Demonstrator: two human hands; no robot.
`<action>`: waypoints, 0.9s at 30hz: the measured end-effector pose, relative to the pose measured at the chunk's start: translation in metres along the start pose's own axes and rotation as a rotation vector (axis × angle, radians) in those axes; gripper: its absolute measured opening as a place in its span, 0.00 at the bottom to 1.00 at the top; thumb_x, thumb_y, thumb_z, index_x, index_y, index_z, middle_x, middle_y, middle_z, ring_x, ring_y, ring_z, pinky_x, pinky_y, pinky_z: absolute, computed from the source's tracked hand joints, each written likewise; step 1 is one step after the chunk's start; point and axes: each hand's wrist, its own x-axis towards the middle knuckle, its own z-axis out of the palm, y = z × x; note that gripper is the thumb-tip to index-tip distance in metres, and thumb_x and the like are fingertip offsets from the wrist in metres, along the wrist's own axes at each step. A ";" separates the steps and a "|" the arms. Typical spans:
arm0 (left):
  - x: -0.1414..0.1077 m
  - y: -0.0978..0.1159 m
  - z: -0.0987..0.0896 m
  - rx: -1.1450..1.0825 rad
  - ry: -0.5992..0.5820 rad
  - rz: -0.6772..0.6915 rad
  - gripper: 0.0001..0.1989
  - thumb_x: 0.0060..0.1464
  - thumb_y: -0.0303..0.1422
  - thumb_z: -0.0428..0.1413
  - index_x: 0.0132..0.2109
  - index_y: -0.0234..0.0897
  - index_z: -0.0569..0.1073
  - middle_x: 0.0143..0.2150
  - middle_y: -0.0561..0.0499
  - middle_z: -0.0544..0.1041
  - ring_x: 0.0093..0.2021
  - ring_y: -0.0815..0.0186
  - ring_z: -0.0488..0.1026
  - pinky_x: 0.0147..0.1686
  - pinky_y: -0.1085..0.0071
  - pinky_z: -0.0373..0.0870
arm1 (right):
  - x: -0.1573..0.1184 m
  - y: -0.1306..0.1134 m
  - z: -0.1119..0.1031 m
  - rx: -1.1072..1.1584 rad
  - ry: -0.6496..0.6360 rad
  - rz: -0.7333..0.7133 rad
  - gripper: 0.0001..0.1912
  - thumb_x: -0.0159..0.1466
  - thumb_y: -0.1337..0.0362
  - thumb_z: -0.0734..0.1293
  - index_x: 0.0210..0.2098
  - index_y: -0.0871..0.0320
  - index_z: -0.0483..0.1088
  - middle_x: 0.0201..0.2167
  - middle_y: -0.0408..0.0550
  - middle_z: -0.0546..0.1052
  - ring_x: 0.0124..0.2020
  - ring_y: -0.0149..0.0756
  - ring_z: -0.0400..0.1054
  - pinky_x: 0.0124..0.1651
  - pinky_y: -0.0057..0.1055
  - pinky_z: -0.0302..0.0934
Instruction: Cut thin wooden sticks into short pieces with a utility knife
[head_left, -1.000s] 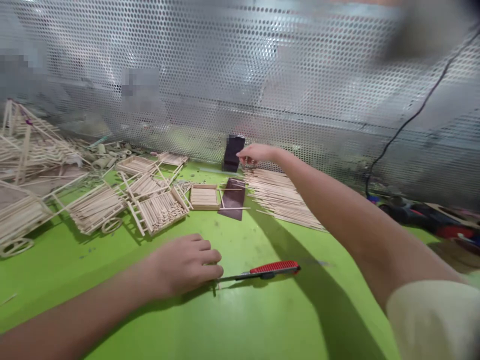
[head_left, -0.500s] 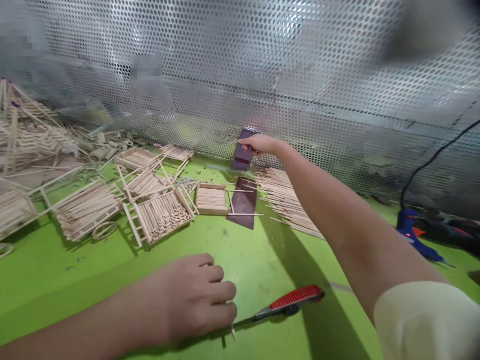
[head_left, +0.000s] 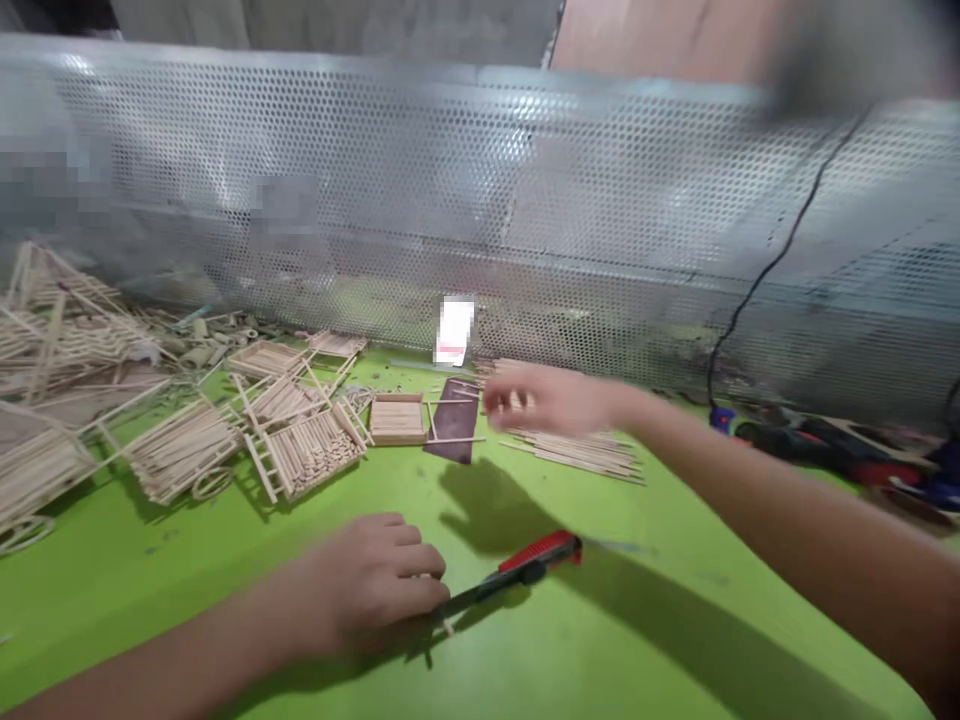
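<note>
My left hand (head_left: pixel 375 580) rests on the green table with its fingers curled. The pale end of a thin wooden stick (head_left: pixel 448 628) pokes out beneath them; the rest is hidden. Beside those fingertips lies a red and black utility knife (head_left: pixel 540 555), its blade end toward the hand. My right hand (head_left: pixel 547 398), smeared by motion, hovers over a bundle of thin wooden sticks (head_left: pixel 585 455); its fingers are loosely apart and nothing shows in them. A bright, blurred-out phone-like screen (head_left: pixel 456 328) stands against the mesh behind. A dark sheet (head_left: pixel 454 420) lies left of the right hand.
Small stick-built trays and carts (head_left: pixel 315 450) crowd the left, with a larger stick structure (head_left: pixel 52 310) farther out. A perforated metal screen (head_left: pixel 360 200) borders the back. At right lie dark tools (head_left: pixel 817 455) and a hanging black cable (head_left: pixel 772 265).
My right hand has let go of the dark phone-like object and come down over the sticks. The object's screen is now lit. The view has tilted up and turned right; my left hand stays put.
</note>
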 end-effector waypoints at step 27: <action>0.035 -0.007 0.005 -0.576 0.132 -0.605 0.24 0.72 0.47 0.53 0.36 0.34 0.82 0.27 0.52 0.78 0.27 0.68 0.72 0.29 0.72 0.65 | -0.057 -0.007 0.096 0.512 0.327 0.053 0.14 0.69 0.50 0.66 0.40 0.54 0.69 0.32 0.46 0.74 0.32 0.37 0.68 0.36 0.35 0.63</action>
